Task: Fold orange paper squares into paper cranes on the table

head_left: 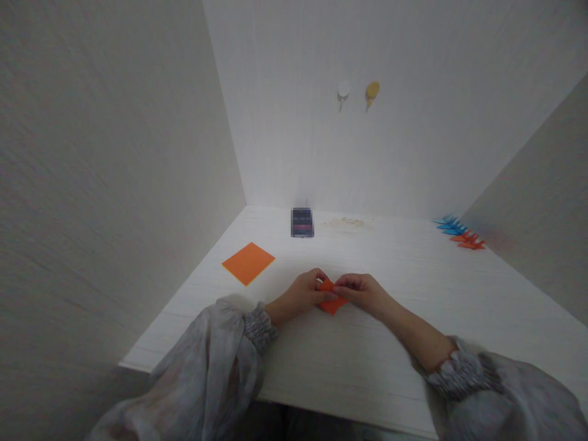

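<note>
A small folded piece of orange paper is between my two hands, low over the middle of the table. My left hand grips its left side, thumb on top and fingers curled around. From the right, my right hand pinches the paper's upper right edge between thumb and fingers. Parts of the paper are hidden under the fingers. Farther left lies a stack of square orange paper, flat and turned cornerwise.
Blue folded paper figures and orange-red ones stand in a row by the right wall. A dark blurred-out object lies at the back of the white table. Two hooks, white and yellow, are on the back wall.
</note>
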The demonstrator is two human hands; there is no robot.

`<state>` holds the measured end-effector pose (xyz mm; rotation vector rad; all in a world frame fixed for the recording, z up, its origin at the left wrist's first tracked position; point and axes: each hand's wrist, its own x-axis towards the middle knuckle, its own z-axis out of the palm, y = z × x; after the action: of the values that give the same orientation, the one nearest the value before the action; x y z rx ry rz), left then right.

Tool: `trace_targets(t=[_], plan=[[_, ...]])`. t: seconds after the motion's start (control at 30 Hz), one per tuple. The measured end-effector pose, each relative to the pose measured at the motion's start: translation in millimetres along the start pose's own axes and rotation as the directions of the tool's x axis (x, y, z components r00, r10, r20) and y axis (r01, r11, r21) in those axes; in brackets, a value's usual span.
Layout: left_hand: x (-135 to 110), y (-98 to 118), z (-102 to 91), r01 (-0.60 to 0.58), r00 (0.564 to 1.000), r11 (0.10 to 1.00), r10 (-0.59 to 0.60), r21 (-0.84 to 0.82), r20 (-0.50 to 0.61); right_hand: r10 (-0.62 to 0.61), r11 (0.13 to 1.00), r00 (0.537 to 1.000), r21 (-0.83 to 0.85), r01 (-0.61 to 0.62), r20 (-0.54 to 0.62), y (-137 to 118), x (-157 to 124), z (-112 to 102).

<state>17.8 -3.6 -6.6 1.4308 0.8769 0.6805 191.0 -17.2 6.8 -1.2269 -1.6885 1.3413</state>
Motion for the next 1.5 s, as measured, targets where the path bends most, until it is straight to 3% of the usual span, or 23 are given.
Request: trace_targets(t=[0.27,0.4,0.57,0.7,1.03,1.5], plan=[[-3.1,7.5,3.9,-0.007,1.000,0.999,0.009,-0.041,0.030,-0.004,1.000,1.000,-0.001,0.004,-0.010,-6.0,-4.8,3.5],[-3.3,11.0,4.8,-0.001,0.999,0.982,0.007,-0.191,0.033,-0.031,0.999,0.997,-0.009,0.031,-0.068,-5.9,-4.6,4.7],[-4.8,15.6,5.2,0.093,0.994,0.944,-0.070,-0.315,0.086,-0.038,0.999,0.997,-0.040,0.035,-0.070,0.4,-4.1,-1.6],[-9.8,22.6,3.5,0.138,0.988,0.962,-0.118,-0.236,0.097,-0.016,0.999,0.997,0.028,0.019,-0.073,5.5,-5.4,-7.0],[-11.4,25.4,5.1,0.083,0.993,0.967,-0.060,-0.241,0.101,0.036,0.991,0.994,0.132,-0.023,-0.103,6.8,-3.7,-9.4],[-9.1,17.9,-0.4,0.045,0.999,0.983,-0.044,-0.179,0.009,0.050,0.994,0.993,0.099,-0.039,-0.111,1.6,-4.7,-5.4]])
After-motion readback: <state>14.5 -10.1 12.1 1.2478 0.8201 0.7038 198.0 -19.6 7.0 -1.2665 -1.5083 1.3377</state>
